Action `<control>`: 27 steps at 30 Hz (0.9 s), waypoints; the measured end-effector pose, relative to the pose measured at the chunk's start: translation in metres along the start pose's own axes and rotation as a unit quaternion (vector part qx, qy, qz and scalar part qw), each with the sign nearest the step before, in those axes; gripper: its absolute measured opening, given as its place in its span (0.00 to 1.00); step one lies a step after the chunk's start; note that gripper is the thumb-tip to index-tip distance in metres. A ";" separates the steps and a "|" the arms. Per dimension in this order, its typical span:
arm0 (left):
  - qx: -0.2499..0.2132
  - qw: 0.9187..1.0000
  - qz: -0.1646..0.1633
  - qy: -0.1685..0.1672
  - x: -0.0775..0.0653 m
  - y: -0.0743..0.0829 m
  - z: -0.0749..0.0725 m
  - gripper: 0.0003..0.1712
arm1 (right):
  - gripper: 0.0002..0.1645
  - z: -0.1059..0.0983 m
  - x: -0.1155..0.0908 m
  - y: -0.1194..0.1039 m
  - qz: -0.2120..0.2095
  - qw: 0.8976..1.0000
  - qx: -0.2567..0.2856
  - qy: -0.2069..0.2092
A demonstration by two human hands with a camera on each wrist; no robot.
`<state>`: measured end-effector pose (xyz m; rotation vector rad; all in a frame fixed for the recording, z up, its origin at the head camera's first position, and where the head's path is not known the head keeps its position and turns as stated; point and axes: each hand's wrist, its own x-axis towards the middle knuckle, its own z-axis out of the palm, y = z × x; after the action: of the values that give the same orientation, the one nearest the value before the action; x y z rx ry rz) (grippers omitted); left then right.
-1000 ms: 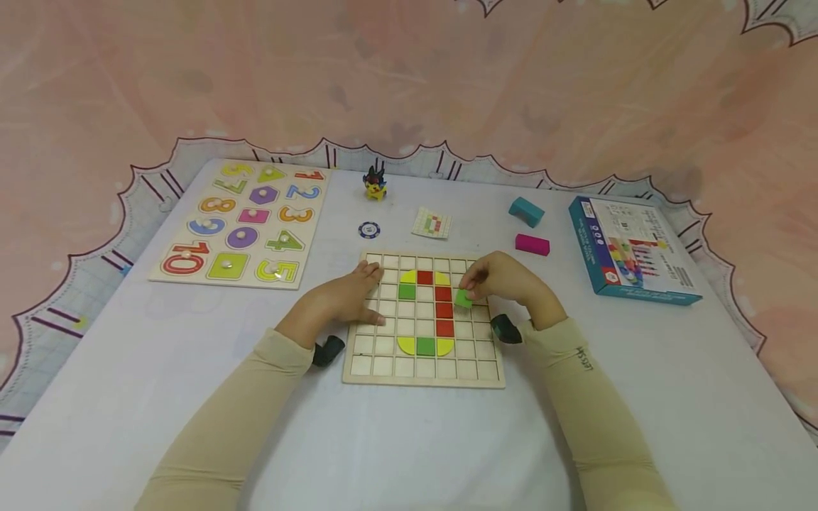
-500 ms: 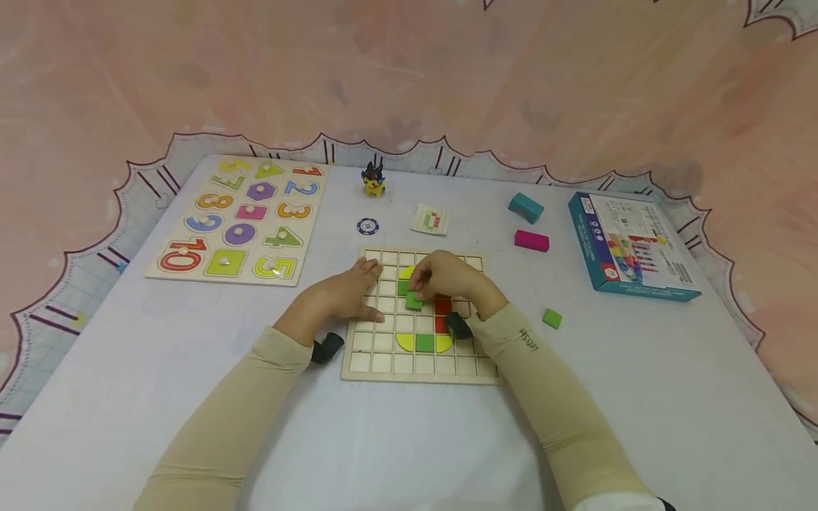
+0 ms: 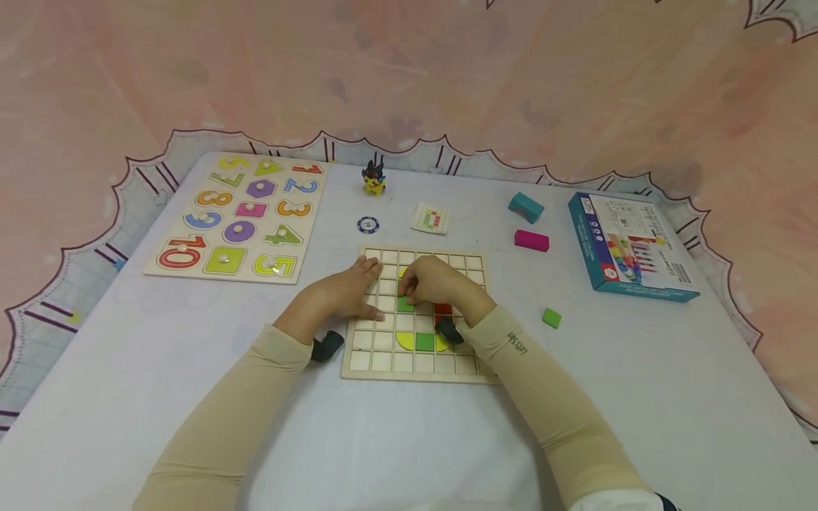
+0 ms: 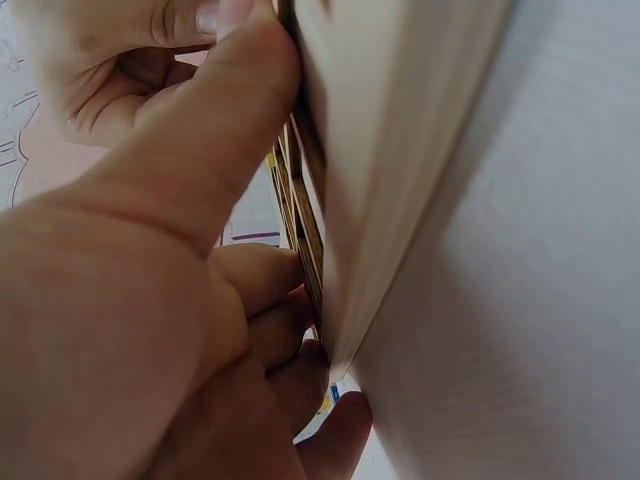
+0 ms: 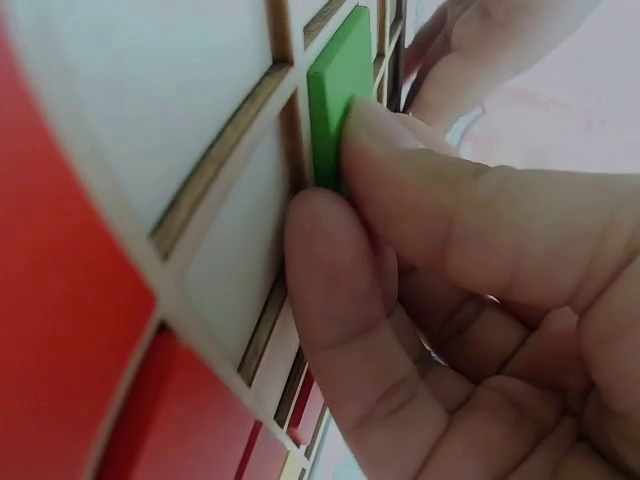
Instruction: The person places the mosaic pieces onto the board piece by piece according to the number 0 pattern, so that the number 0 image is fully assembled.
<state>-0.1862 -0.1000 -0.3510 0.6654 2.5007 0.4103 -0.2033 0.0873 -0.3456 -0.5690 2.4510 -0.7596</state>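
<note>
A wooden grid board lies on the white table, with red, green and yellow tiles in some of its squares. My right hand reaches over the middle of the board. Its thumb and index finger pinch a green square tile, which sits at a grid square, tilted or not I cannot tell. Several tiles under that hand are hidden in the head view. My left hand rests on the board's left side, fingers spread over the squares; the thumb lies along the edge in the left wrist view.
A loose green tile lies right of the board. Behind stand a pattern card, a poker chip, a small figurine, a teal block and a magenta block. A number puzzle lies left, a box right.
My right hand has moved left from the board's right side to its middle with the green tile, then slightly lower. The loose green tile has come into view. My left hand stays put.
</note>
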 end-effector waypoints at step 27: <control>-0.008 1.000 -0.021 -0.007 0.000 0.002 -0.001 0.55 | 0.11 -0.051 -0.082 0.070 0.081 0.995 -0.010 0.055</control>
<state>-0.1858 -0.0983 -0.3493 0.6058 2.4916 0.4099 -0.1852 0.2030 -0.3245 -0.3382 2.5712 -0.7177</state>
